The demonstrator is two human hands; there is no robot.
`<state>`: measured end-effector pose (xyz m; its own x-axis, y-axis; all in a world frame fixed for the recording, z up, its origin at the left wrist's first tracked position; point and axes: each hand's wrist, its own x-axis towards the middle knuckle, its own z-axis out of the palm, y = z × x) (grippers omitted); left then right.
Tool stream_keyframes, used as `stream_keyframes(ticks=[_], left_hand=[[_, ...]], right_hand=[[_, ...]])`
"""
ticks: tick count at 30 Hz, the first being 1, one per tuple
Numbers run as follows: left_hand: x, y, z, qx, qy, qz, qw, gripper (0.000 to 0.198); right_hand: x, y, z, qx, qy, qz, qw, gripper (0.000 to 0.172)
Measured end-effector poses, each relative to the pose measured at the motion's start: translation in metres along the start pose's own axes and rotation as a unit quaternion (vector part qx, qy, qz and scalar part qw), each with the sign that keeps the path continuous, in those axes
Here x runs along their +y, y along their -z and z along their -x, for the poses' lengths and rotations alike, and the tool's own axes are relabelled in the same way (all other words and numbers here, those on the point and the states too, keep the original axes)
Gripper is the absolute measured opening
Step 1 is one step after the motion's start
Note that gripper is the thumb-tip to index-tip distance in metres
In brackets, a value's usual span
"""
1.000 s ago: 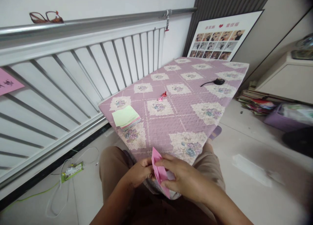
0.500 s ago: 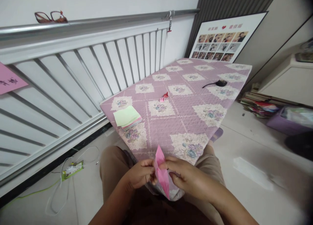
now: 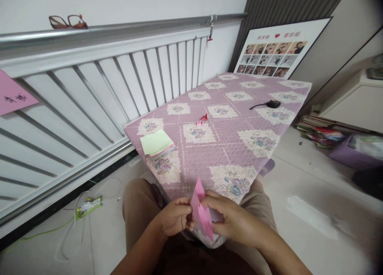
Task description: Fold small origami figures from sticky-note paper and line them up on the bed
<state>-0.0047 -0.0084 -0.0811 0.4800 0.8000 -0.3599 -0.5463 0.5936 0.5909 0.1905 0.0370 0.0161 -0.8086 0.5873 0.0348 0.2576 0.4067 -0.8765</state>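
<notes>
Left hand [image 3: 176, 217]: pinching the folded pink paper [image 3: 199, 205] at its left edge, around mid-length, between thumb and forefinger, with the other fingers curled in below.
Right hand [image 3: 231, 217]: bent round the opposite side, with forefinger at the open fold and thumb lower down; probably pressing lightly with that thumb, though too blurred to be sure.
Pink paper: between both hands, over the near end of the table; pointed at the top and reaching past the fingers at both ends, with layers parted along the lower half.
Paper stack [image 3: 157, 142]: pale green on top, beyond the left hand, near the table's left edge.
Small folded pieces [image 3: 204, 118]: one red and one pink, just beside each other, farther up the cloth.
Black object [image 3: 273, 104]: thin-tailed, well apart on the far right of the table.
Tablecloth [image 3: 206, 153]: purple, patterned with cream floral squares.
Glasses [image 3: 68, 23]: on the pipe [image 3: 143, 24] above the white radiator [image 3: 119, 77].
Power strip [image 3: 89, 206]: on the floor, left of the knees.
</notes>
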Motion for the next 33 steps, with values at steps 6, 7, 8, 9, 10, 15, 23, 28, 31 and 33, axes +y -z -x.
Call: stream_keyframes(ticks=[6, 7, 8, 9, 10, 15, 23, 28, 31, 33], left_hand=[[0.005, -0.013, 0.002, 0.055, -0.046, -0.082, 0.994, 0.021], [0.007, -0.015, 0.002, 0.065, -0.053, -0.105, 0.991, 0.020], [0.008, -0.018, 0.003, 0.079, -0.061, -0.133, 0.986, 0.019], [0.009, -0.020, 0.003, 0.097, -0.070, -0.164, 0.979, 0.018], [0.010, -0.022, 0.004, 0.116, -0.079, -0.195, 0.971, 0.017], [0.008, -0.026, 0.004, 0.174, -0.104, -0.325, 0.924, 0.013], [0.008, -0.026, 0.001, 0.181, -0.137, -0.379, 0.897, 0.012], [0.012, -0.027, 0.003, 0.153, -0.143, -0.379, 0.902, 0.014], [0.012, -0.022, 0.003, 0.130, -0.127, -0.368, 0.912, 0.015], [0.010, -0.019, 0.003, 0.114, -0.117, -0.358, 0.919, 0.016]], right_hand=[[0.010, 0.009, 0.008, -0.041, -0.080, -0.057, 0.994, 0.054], [0.013, 0.010, 0.010, -0.038, -0.091, -0.067, 0.993, 0.058], [0.016, 0.011, 0.010, -0.034, -0.100, -0.076, 0.992, 0.060], [0.018, 0.010, 0.011, -0.026, -0.105, -0.084, 0.991, 0.061], [0.021, 0.009, 0.010, -0.016, -0.106, -0.093, 0.990, 0.060], [0.033, -0.010, 0.000, 0.079, -0.129, -0.138, 0.979, 0.034], [0.042, -0.033, -0.006, 0.209, -0.158, -0.091, 0.961, 0.032], [0.031, -0.029, -0.007, 0.225, -0.102, -0.036, 0.968, 0.022], [0.028, -0.024, -0.006, 0.214, -0.069, -0.051, 0.973, 0.014], [0.029, -0.023, -0.006, 0.205, -0.085, -0.070, 0.972, 0.014]])
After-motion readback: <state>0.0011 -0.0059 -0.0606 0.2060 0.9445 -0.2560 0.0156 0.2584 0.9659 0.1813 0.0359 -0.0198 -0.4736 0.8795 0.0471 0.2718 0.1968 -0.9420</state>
